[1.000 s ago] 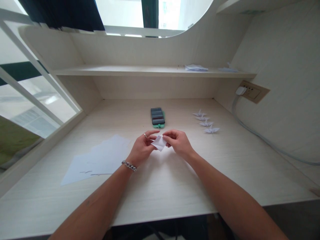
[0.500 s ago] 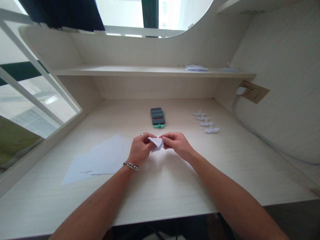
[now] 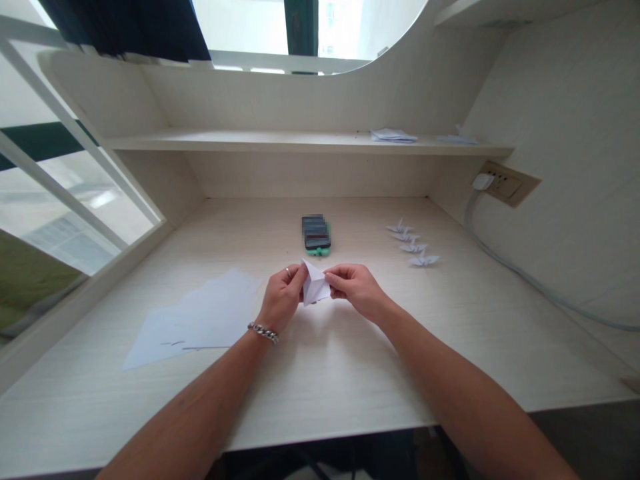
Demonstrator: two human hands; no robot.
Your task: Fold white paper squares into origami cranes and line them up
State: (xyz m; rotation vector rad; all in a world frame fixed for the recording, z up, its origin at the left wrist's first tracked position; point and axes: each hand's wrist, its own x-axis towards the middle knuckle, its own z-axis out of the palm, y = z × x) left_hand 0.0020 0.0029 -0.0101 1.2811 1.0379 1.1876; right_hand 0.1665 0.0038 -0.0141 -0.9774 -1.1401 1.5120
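A small folded white paper [image 3: 315, 285] is held between my two hands above the desk. My left hand [image 3: 284, 290], with a ring and a chain bracelet, pinches its left side, the thumb near the upper corner. My right hand [image 3: 354, 285] grips the right edge between thumb and fingers. The paper has a pointed top and its layers stand partly apart. Some fingertips are hidden behind it. Several folded paper cranes [image 3: 423, 260] stand in a row on the desk to the right of my hands.
White paper sheets [image 3: 200, 320] lie at the left on the desk [image 3: 330, 387]. A phone-like dark device with a green edge [image 3: 317, 237] lies beyond my hands. Folded papers [image 3: 393, 135] rest on the shelf [image 3: 270, 141]. A cable [image 3: 530, 283] runs from the wall socket [image 3: 511, 185].
My left hand has turned, its thumb now higher. The paper's flap has opened upward and its pointed corner stands taller. My right hand has shifted slightly right, still gripping the edge.
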